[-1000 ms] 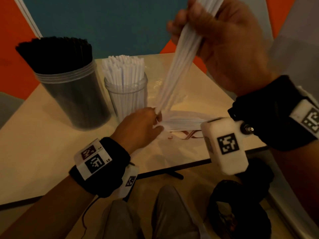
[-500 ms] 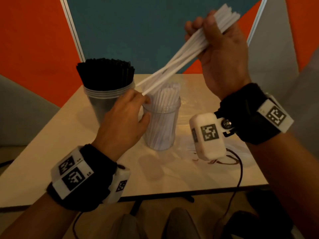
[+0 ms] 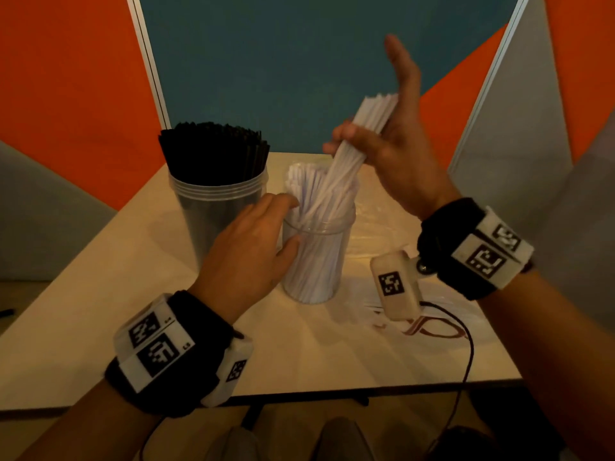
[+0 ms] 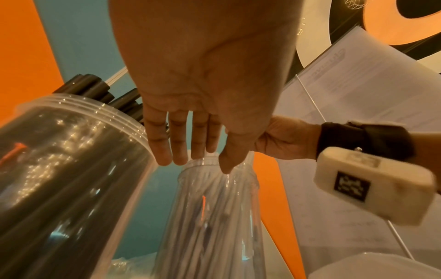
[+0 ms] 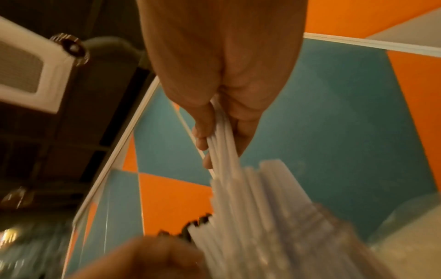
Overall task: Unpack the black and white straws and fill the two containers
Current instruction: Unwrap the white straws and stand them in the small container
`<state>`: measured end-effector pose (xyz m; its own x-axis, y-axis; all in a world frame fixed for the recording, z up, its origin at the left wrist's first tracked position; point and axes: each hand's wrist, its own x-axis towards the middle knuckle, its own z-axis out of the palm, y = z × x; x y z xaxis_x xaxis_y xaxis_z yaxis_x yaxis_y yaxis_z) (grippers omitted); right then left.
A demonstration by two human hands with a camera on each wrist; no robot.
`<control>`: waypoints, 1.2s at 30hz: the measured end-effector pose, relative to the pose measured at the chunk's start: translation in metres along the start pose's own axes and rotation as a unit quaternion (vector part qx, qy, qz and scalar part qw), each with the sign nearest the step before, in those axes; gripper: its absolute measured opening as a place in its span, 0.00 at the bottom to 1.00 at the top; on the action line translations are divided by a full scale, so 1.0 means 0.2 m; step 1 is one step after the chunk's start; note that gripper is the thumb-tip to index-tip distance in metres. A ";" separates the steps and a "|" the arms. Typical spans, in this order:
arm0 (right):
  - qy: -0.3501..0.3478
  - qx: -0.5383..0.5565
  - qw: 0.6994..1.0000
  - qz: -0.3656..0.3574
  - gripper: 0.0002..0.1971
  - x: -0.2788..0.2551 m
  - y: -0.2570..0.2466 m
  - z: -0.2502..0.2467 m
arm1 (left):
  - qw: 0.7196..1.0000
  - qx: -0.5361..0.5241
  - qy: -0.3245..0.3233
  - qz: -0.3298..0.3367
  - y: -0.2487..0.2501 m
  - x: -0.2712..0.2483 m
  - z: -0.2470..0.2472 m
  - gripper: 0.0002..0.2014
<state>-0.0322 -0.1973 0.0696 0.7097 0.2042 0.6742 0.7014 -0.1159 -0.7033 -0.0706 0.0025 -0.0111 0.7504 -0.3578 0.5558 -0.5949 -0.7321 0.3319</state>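
Change: since half a second ago, your white straw bundle (image 3: 357,151) has swung down from above the jars, and its lower ends now sit inside the small jar's mouth.
Large jar (image 3: 213,211): far left on the table (image 3: 83,321), packed with black straws (image 3: 213,151); that half looks finished.
Left hand (image 3: 253,257): your fingers (image 4: 164,147) lie straight and slightly apart against the rim, parting the standing straws and holding nothing.
Small jar (image 3: 316,261): just beside the large jar, nearly full of white straws (image 3: 304,184).
Right hand (image 3: 389,144): your lower fingers and thumb pinch the bundle mid-length; your index finger points up, free.
Meaning: insertion is under way; you probably need only release and settle the bundle.
Wrapper (image 3: 432,314): clear packaging lies flat at right.
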 end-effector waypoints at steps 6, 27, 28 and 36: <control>-0.020 -0.190 0.978 0.088 0.08 -0.04 0.10 0.10 | 1.000 0.020 -0.011 0.013 0.01 0.00 -0.01 0.17; -0.098 -0.281 0.951 0.085 0.26 -0.15 0.10 0.15 | 1.000 0.017 -0.025 -0.004 0.02 -0.02 -0.01 0.22; -0.090 -0.268 0.956 0.084 0.26 -0.17 0.08 0.14 | 1.000 0.016 -0.022 -0.006 0.03 -0.03 -0.02 0.23; -0.009 -0.170 0.982 0.085 0.17 -0.36 -0.14 -0.13 | 0.997 -0.012 -0.045 0.063 0.34 -0.11 0.08 0.04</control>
<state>-0.1013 -0.2343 0.0478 0.8191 0.1700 0.5479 0.5566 -0.4668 -0.6873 -0.1236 -0.0486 -0.0118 0.6916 -0.4973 0.5238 -0.6919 -0.6641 0.2831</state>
